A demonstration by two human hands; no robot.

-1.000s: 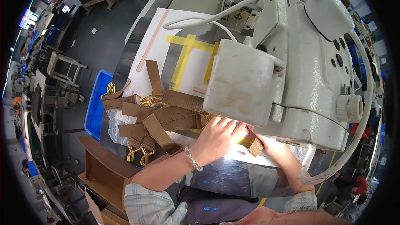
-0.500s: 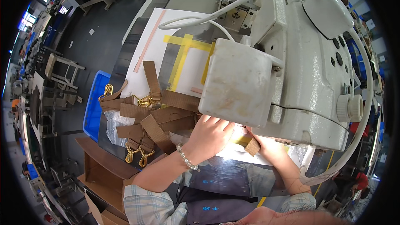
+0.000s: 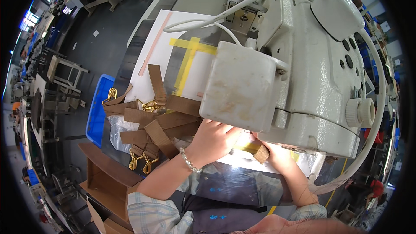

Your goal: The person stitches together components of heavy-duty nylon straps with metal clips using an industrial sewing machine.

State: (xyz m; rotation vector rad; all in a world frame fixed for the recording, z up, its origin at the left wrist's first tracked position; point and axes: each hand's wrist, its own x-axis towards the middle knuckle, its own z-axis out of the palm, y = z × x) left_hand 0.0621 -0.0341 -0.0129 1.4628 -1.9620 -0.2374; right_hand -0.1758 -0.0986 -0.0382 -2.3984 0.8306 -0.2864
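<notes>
My left hand (image 3: 214, 138) presses flat on a brown webbing strap (image 3: 173, 119) just under the head of a white sewing machine (image 3: 299, 69). My right hand (image 3: 275, 154) pinches the end of the brown strap (image 3: 261, 153) beneath the machine head, where a bright lamp lights the bed. A pile of brown straps with gold metal clasps (image 3: 143, 160) lies to the left of my left hand. The needle area is hidden by the machine's housing.
A white table top (image 3: 160, 39) with yellow tape marks (image 3: 188, 58) extends behind the straps. A blue plastic bin (image 3: 97, 112) and open cardboard boxes (image 3: 104, 182) stand at the left, below the table edge. White cables (image 3: 208, 17) loop over the machine.
Both hands stay at the strap under the machine head. The view has shifted slightly; the hands have edged a little to the right.
</notes>
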